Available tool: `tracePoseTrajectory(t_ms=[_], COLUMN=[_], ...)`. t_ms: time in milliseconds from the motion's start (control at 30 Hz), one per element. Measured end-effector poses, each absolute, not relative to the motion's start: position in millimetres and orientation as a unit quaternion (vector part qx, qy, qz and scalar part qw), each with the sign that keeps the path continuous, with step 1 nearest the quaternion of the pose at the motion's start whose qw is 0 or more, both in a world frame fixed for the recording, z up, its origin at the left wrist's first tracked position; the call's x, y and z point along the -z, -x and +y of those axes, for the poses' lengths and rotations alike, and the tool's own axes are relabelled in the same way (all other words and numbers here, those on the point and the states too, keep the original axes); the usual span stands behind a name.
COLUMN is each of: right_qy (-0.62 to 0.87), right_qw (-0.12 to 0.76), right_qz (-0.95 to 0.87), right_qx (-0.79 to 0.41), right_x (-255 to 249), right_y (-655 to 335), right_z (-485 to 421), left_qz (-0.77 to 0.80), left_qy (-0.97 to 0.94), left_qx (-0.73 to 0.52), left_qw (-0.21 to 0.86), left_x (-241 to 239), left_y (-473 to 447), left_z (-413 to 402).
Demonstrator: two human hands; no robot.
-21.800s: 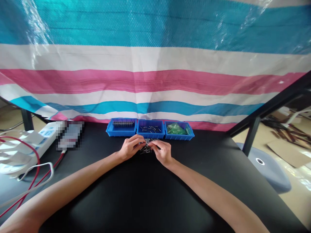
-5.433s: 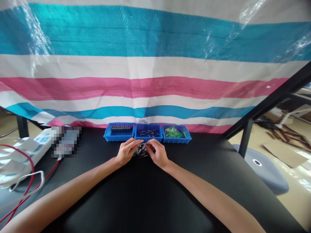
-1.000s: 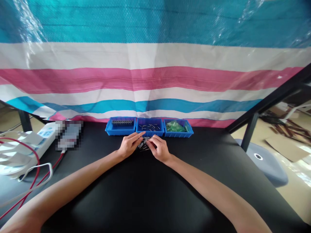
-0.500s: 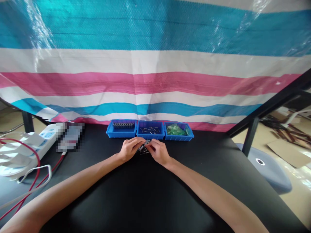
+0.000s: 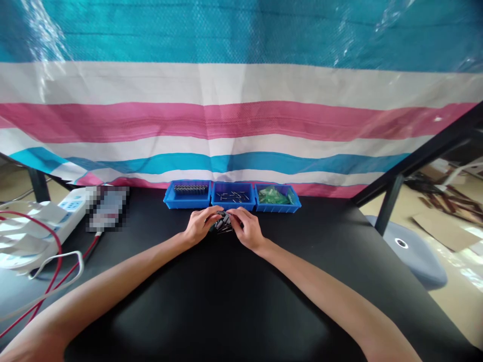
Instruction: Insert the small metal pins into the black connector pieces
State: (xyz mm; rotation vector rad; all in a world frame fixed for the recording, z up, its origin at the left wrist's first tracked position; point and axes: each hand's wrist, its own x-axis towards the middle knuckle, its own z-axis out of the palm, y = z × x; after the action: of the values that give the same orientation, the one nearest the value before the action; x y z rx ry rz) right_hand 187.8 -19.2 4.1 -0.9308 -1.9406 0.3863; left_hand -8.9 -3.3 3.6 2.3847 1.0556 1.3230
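Note:
My left hand (image 5: 198, 225) and my right hand (image 5: 248, 231) meet over the black table, just in front of the middle tray. Between their fingertips is a small dark part (image 5: 223, 214), its exact kind too small to make out. Both hands are closed, thumbs and fingers pinching from either side. Under and between them lies a little pile of slim metal pieces (image 5: 225, 229), partly covered by the fingers. The blue middle tray (image 5: 233, 206) right behind holds several thin dark bits scattered about.
Beside it, the left blue tray (image 5: 186, 204) has a row of metal cylinders like sockets, and the right blue tray (image 5: 278, 207) green plastic bags. A white power strip (image 5: 71, 206) with red and white cables and a pixelated object stand at left. Striped sheeting (image 5: 241, 120) hangs behind.
The view has tilted slightly, so the trays sit a little higher. My fingers have shifted around the small part, and more of the pile of metal pieces shows between my hands.

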Motion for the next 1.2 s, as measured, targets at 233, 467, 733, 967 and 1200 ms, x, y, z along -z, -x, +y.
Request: tracePoseTrajectory(t_ms=[233, 467, 733, 967, 1200], right_qy=[0.362, 0.335, 0.387, 0.486, 0.469], right_qw=[0.449, 0.41, 0.449, 0.539, 0.53], right_qz=[-0.802, -0.838, -0.792, -0.637, -0.626], right_qx=[-0.153, -0.13, -0.15, -0.258, -0.329], right_x=[-3.1, 2.3, -3.1, -7.2, -5.0], right_y=[-188.2, -186.2, -187.6, -192.4, -192.6], right_z=[-19.6, -17.5, -18.5, -11.0, -7.5], left_qz=[0.358, 0.341, 0.364, 0.357, 0.353], left_qy=[-0.803, -0.811, -0.794, -0.799, -0.797], left_qx=[-0.467, -0.471, -0.469, -0.465, -0.47], left_qw=[0.091, 0.063, 0.134, 0.136, 0.142], left_x=[4.2, 9.5, -0.7, -5.3, -5.8], left_y=[9.5, 10.3, 9.8, 7.1, 6.7], left_z=[-1.0, 0.2, -4.9, -6.4, -6.3])
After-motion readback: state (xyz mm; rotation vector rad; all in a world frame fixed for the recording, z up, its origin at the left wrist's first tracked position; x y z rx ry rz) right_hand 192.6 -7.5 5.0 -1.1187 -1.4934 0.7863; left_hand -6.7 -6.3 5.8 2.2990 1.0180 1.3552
